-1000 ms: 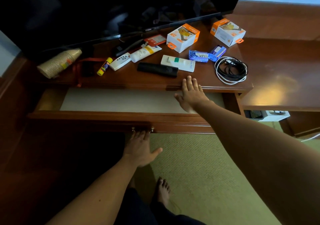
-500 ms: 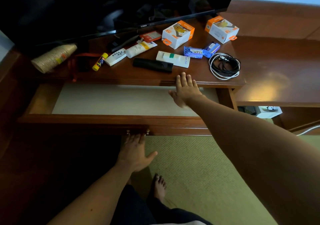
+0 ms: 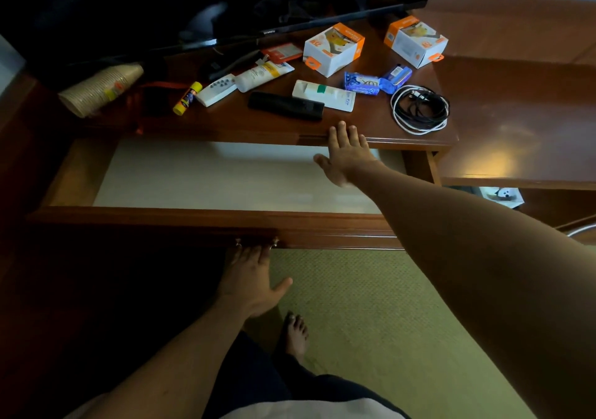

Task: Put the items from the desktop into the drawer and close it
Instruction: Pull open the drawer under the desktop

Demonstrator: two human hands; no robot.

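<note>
The handle under the drawer (image 3: 200, 225) front is hooked by the left hand (image 3: 250, 284), fingertips hidden. The right hand (image 3: 346, 154) is laid flat, fingers straight, on the desktop (image 3: 225, 121) edge, nothing held. A black remote (image 3: 285, 106) and white tube (image 3: 324, 95) lie just beyond; the pulled-out drawer holds only its pale liner.

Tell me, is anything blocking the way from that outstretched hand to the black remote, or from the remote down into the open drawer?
Nothing visible does. The right hand reaches over the desk edge, with bare wood between its fingertips and the black remote. The drawer below is pulled out and looks empty; the left hand is at its handle.
</note>
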